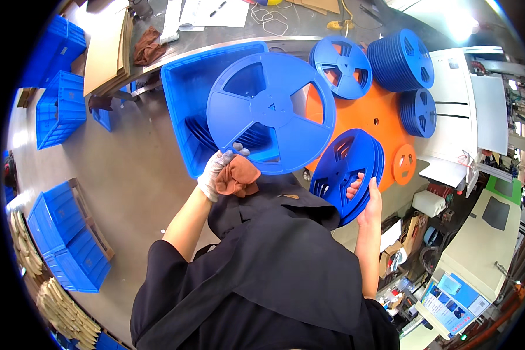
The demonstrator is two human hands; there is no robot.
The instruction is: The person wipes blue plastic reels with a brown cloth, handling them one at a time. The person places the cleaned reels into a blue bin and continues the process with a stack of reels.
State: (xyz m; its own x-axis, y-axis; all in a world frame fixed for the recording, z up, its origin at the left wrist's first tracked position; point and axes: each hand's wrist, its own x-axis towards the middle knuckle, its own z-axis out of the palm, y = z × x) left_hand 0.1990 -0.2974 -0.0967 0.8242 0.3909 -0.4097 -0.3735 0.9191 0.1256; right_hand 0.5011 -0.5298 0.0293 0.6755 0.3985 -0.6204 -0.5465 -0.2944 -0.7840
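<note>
Landmark: the deep blue plastic crate (pixel 184 87) in the upper middle of the head view.

Far left of the crate: grey concrete floor (pixel 128 175), bare in the middle. Stacked blue plastic bins (pixel 58 111) along the left rim, more blue bins on a wooden pallet (pixel 70 245) lower left, and bundles of tan flat pieces (pixel 58 309) at the bottom left edge. Up-left of the crate, a pile of tan cardboard sheets (pixel 105 46) and a brown cloth (pixel 149 45) lie on a grey metal worktop (pixel 309 26), with white papers (pixel 213 13) beside them.

In front of the crate: left hand (pixel 216 172) in a white glove, fingers closed on the lower rim of a large flat blue plastic reel (pixel 271 111) together with a rust-brown rag (pixel 236 177). The reel is held up, face to the camera, overlapping the crate's right side. More blue reels stand on edge inside the crate.

Right of the crate: a round orange disc surface (pixel 361 116) carrying a lone blue reel (pixel 340 65) and two stacks of blue reels (pixel 399 58) at its far side. Bare right hand (pixel 364 195), fingers wrapped round the edge of a small stack of blue reels (pixel 347 169) held upright at the disc's near edge. A small orange disc (pixel 403 164) lies just right of it.

Far right: white panels (pixel 478 111), a beige machine cabinet (pixel 484 245), cluttered shelving below.
</note>
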